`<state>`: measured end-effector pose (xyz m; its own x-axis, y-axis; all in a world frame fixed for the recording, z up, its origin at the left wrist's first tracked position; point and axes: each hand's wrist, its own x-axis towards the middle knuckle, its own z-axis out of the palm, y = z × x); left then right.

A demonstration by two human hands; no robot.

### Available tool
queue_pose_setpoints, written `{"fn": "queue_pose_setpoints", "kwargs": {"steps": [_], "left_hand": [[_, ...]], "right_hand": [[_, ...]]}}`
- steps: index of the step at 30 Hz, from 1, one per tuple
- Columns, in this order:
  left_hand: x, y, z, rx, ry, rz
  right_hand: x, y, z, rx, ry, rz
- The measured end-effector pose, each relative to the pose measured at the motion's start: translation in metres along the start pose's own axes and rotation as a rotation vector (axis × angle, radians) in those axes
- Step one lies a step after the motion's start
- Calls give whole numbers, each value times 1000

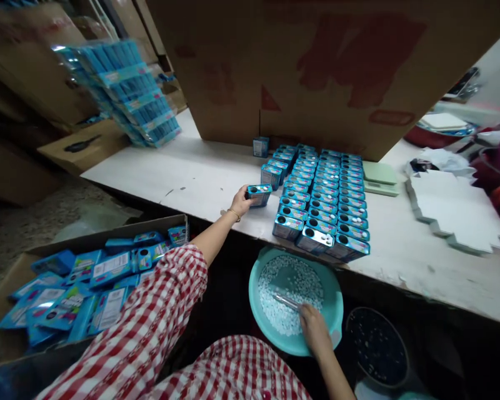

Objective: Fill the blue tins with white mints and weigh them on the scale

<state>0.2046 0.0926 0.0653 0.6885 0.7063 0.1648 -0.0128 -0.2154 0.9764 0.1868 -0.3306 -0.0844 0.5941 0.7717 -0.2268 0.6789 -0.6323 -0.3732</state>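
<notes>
My left hand (240, 203) is closed on the side of a small blue box (260, 194), which stands upright on the white table near its front edge. A round black spot and a few white bits show on its top. My right hand (314, 328) grips a slim, shiny metal tool (286, 301) whose kind I cannot make out. The tool's far end lies among many small white pieces (289, 319) in a turquoise basin (254, 286) below the table edge. Right of my left hand, several rows of similar blue boxes (325, 200) stand close together, white bits on some tops.
At lower left a cardboard carton (8, 294) holds many loose blue boxes. Wrapped blue packs (129, 94) are stacked at the table's far left. A big carton (283, 72) stands behind the rows. To the right lie a pale green item (379, 175), white cut card (458, 211) and a dark bucket (377, 347).
</notes>
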Motion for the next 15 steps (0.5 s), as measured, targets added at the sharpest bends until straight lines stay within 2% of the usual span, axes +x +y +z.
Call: {"fn": "queue_pose_setpoints", "kwargs": {"steps": [3, 6, 9, 12, 15], "left_hand": [[44, -13, 3, -56, -169, -54], [72, -22, 3, -74, -245, -93], [92, -27, 7, -68, -332, -60], [105, -28, 20, -107, -457, -3], [113, -31, 38, -124, -465, -12]], "right_hand": [[-6, 3, 7, 35, 31, 14], [-8, 5, 10, 60, 27, 50], [-6, 5, 8, 76, -19, 68], [-5, 3, 5, 89, -67, 67], [-5, 0, 5, 101, -61, 90]]}}
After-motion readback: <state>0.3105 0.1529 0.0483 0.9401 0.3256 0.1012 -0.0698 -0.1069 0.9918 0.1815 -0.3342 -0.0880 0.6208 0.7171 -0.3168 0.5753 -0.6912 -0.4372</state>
